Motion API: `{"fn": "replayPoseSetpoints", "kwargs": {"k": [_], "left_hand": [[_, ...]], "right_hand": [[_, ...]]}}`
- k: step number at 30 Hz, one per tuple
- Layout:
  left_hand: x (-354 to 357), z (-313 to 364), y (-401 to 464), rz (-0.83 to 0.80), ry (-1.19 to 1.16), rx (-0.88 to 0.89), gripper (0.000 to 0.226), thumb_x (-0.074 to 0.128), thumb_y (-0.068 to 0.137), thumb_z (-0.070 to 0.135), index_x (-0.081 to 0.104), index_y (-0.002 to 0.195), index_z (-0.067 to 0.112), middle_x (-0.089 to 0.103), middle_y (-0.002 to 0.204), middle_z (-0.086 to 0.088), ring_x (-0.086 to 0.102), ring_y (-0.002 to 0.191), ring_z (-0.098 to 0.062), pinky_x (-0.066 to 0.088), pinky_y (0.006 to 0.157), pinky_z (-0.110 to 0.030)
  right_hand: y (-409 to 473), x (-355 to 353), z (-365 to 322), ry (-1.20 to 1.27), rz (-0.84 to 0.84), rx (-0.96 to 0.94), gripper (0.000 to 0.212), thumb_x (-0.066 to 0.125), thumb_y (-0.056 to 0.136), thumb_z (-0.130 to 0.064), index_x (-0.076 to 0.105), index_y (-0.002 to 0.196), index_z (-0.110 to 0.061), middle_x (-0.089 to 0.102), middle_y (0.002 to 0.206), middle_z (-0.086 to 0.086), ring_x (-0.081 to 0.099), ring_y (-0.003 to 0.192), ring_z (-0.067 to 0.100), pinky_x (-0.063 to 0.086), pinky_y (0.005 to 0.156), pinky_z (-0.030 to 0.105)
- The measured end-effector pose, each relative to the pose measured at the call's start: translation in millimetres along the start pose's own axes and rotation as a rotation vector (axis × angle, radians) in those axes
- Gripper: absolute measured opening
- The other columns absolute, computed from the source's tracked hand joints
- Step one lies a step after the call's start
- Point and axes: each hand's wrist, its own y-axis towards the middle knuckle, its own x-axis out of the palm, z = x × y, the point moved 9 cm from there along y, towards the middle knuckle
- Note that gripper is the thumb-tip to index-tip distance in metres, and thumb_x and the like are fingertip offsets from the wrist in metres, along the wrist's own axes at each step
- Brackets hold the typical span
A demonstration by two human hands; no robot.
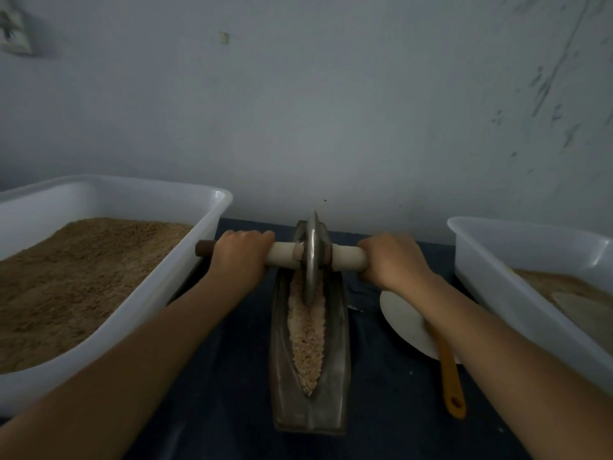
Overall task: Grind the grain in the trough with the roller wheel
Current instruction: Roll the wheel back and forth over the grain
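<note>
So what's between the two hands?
In the head view, the metal wheel sits on the handle between the left hand and right hand, standing in the trough.

White tub w/ meal, 2nd tub, plate, orange spatula

- The scene is dim overall, with a cool grey-blue cast and muted colours.
- The pale grey plastered wall is brightest near its centre and darkens toward the corners, like vignetting.
- A small bright highlight sits on the corner rim of the white plastic tub on the left, and another on the white plastic tub on the right.
- The round grey metal roller wheel shows a soft sheen along its edge.
- Shadows on the dark blue tabletop are soft and faint.
- Wide-angle distortion bends the tub edges and stretches both forearms at the lower corners.
- Detail is soft throughout, blurriest at the frame edges.
</note>
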Motion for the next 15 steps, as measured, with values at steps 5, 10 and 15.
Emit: {"fn": "replayPoseSetpoints", "kwargs": {"k": [5,10,15], "left_hand": [[-16.8,9.1,-34.6,0.023,-0.039,0.064,0.025,0.058,0.087,0.032,0.045,0.108,0.024,0.058,0.111,0.006,0.056,0.101,-0.013,0.038,0.088,-0.025],[-32.7,14.1,-69.4,-0.032,-0.075,0.105,0.025,0.056,0.087,0.036,0.041,0.106,0.033,0.055,0.11,0.014,0.053,0.102,-0.006,0.033,0.082,-0.019],[-44.7,11.4,-87.8,-0.061,-0.13,0.136,0.024,0.055,0.086,0.042,0.036,0.101,0.04,0.054,0.105,0.017,0.053,0.1,-0.002,0.028,0.074,-0.017]], "right_hand": [[-38.5,-7.6,-11.3,0.03,-0.007,-0.042,0.01,0.054,0.085,-0.038,0.049,0.085,-0.028,0.063,0.09,-0.004,0.056,0.082,0.018,0.026,0.066,0.029],[-77.2,-23.6,-19.9,0.051,0.011,-0.08,0.026,0.051,0.084,-0.04,0.032,0.068,-0.034,0.043,0.063,-0.01,0.046,0.063,0.011,0.026,0.064,0.029],[-86.7,-10.5,-17.5,-0.026,-0.152,-0.067,0.039,0.056,0.082,-0.036,0.023,0.062,-0.029,0.032,0.06,-0.012,0.043,0.069,0.006,0.033,0.072,0.024]]}}
